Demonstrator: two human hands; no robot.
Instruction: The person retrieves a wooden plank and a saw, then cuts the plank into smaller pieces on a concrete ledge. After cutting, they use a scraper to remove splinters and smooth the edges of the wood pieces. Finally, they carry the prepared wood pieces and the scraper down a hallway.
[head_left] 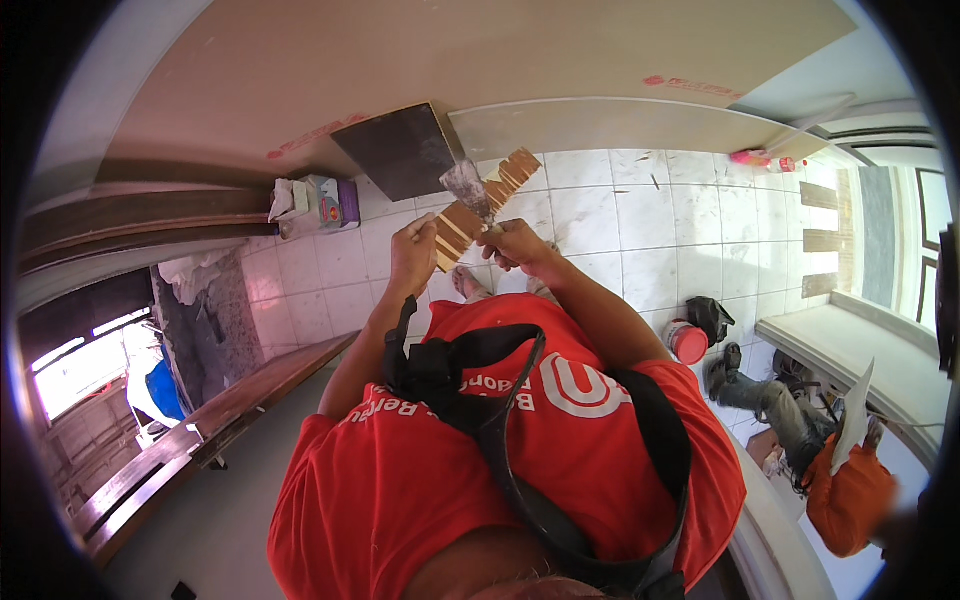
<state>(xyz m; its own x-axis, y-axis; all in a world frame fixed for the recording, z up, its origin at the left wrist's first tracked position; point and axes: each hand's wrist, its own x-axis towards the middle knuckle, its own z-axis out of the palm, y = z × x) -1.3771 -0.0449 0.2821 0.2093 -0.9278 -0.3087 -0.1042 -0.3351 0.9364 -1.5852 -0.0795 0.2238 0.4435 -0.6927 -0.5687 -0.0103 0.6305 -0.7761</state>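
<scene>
My left hand [413,254] is closed on the near end of a brown and cream striped, wood-look strip [456,232] with a notched edge. The strip slants up and away to the right in front of me. My right hand [516,245] is closed round a putty knife [464,184], whose wide, stained metal blade points away from me. This blade crosses over the strip and covers part of its middle; whether the two touch, I cannot tell. Just beyond the blade stands a dark square panel [392,152], close to the brown wall boards.
Boxes [333,202] sit by the wall at left. White floor tiles [640,218] carry scattered debris. At right are a red-lidded bucket [687,342], a black bag [708,318] and a person in orange [850,495] holding a pale sheet. A doorway with dark wood trim opens at left.
</scene>
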